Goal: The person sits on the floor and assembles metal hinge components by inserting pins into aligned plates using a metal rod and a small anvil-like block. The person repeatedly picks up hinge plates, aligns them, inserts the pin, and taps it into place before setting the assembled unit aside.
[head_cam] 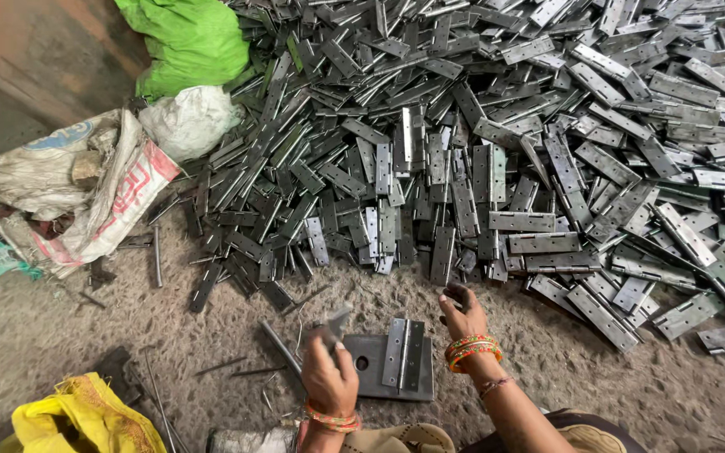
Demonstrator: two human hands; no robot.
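A: Biggest thing first: we've got the huge heap of grey steel hinges (pixel 497 151) spread over the sandy floor (pixel 60 335), filling most of the view.

B: Next down, top left, a bright green cloth sack (pixel 190 38), a white sack (pixel 190 122) under it & a torn printed woven bag (pixel 86 193) beside those. Yellow cloth bundle (pixel 77 419) bottom left.

A: Then our work spot: a dark flat metal block (pixel 379 369) w/ one open hinge (pixel 403 352) lying flat on it, near the block's right side. A thin steel rod (pixel 281 348) lies on the floor just left of it.

B: Hands? Our left hand (pixel 329 377) is closed round a small grey metal tool (pixel 337 323), prob. a hammer, can't tell for sure. Our right hand (pixel 463 317) is at the heap's near edge, fingers curled on a dark piece; what exactly, we can't tell.

A: Risks, as we judge: hinge isn't clamped, so a knock could skid it off the block. Right fingers sit close to the block, so a stray blow could catch them. Also sharp hinge edges, bare hands. Tugging from the heap's foot may slide more pieces down.
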